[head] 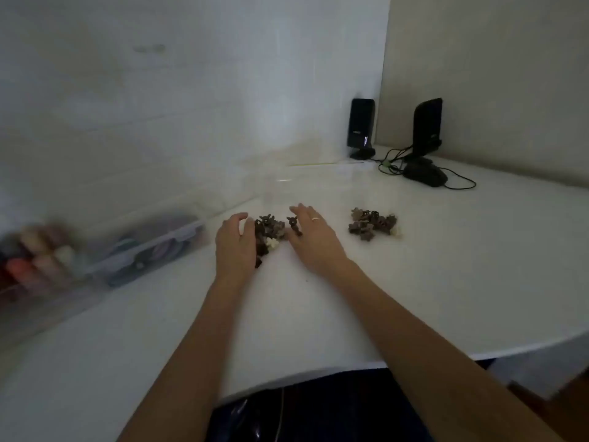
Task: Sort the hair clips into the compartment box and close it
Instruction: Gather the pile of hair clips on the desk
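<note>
A heap of small brown and cream hair clips (267, 235) lies on the white table between my two hands. My left hand (234, 247) cups the heap's left side with curled fingers. My right hand (310, 233), wearing a ring, rests against the heap's right side, fingers apart over a dark clip. A second heap of brown clips (373, 224) lies apart to the right. The clear compartment box (95, 260) stands at the left, blurred, with coloured items in its compartments; its lid state is unclear.
Two black speakers (360, 127) (426, 129) with a black mouse (425, 175) and cables stand in the back right corner. A white wall runs behind the table. The table's curved front edge (318, 374) is near my lap.
</note>
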